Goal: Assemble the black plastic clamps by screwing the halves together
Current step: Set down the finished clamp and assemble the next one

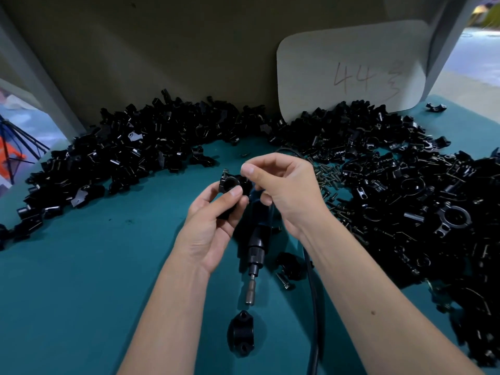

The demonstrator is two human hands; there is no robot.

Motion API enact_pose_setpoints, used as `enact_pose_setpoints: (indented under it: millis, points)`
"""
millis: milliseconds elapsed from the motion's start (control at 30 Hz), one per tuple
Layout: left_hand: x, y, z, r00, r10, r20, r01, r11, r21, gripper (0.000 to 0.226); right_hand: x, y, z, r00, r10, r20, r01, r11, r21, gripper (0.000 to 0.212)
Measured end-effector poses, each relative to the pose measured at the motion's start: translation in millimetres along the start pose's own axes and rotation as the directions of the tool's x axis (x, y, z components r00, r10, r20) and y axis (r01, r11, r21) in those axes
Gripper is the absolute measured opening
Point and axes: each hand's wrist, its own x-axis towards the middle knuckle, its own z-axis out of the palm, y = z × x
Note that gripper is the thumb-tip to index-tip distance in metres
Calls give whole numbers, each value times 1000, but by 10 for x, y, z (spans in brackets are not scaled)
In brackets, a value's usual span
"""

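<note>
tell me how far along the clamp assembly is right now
Done: one joined clamp lies on the teal table near the driver. In hand: the left hand grips a clamp with one screw standing in it, while the right hand pinches something small, probably the next screw. Left: large piles of black parts and loose screws remain.
</note>
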Motion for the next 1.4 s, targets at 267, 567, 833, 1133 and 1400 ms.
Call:
enact_pose_setpoints:
  millis: [267,567,833,1133,1400]
  points:
    - [5,39,-7,998,14,-55,-19,994,-109,14,0,10,26,990,2,143,12,996,-91,20]
    - [-13,13,17,1000,-19,14,20,999,-47,16,-8,10,-62,982,40,183,-33,999,-41,9]
    - [-26,16,20,999,-29,37,31,998,-51,24,-5,15,-41,992,-9,130,16,999,-52,21]
    - [-10,13,-6,999,-8,36,8,1000,4,28,4,41,-51,983,-162,84,176,961,-213,14]
    - [3,7,-15,1000,23,-2,-22,994,106,30,20,0,-139,917,-272,293,399,625,-671,26]
